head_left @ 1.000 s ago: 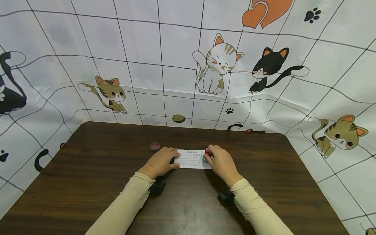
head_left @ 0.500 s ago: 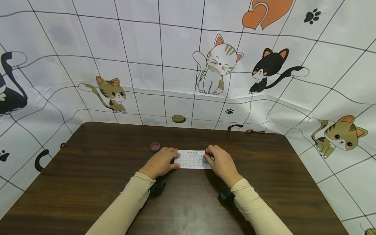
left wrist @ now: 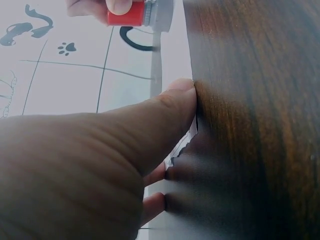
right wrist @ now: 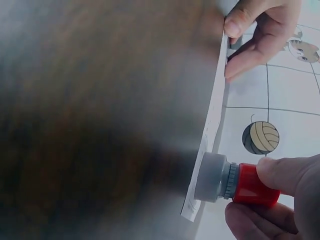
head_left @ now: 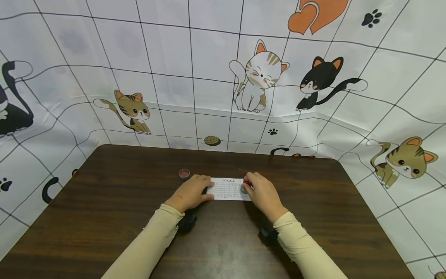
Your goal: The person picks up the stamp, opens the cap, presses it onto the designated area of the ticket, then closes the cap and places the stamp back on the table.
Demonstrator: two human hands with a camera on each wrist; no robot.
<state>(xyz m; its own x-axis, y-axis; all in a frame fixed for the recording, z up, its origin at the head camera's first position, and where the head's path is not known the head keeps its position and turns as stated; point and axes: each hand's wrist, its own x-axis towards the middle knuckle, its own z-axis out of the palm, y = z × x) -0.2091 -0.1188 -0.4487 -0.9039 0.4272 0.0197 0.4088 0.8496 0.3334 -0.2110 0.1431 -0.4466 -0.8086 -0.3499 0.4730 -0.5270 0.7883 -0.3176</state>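
A printed white slip of paper [head_left: 224, 189] with a ruled grid lies flat on the dark wooden table. My left hand [head_left: 191, 192] rests on its left end, thumb at the near edge and fingers toward the far edge. In the left wrist view that end looks torn and ragged beside the thumb [left wrist: 181, 92]. My right hand [head_left: 263, 194] pinches the red handle of a stamp [right wrist: 255, 185] between thumb and fingers. The stamp's grey round base sits against the paper near its right end, its face hidden. A small round ink pad [head_left: 184, 174], dark pink inside, stands beyond the left hand.
The brown table [head_left: 104, 217] reaches back to a white curtain [head_left: 167, 50] printed with cats and grid lines. Black wrist devices show under both wrists, one [head_left: 187, 221] at the left and one [head_left: 268, 235] at the right.
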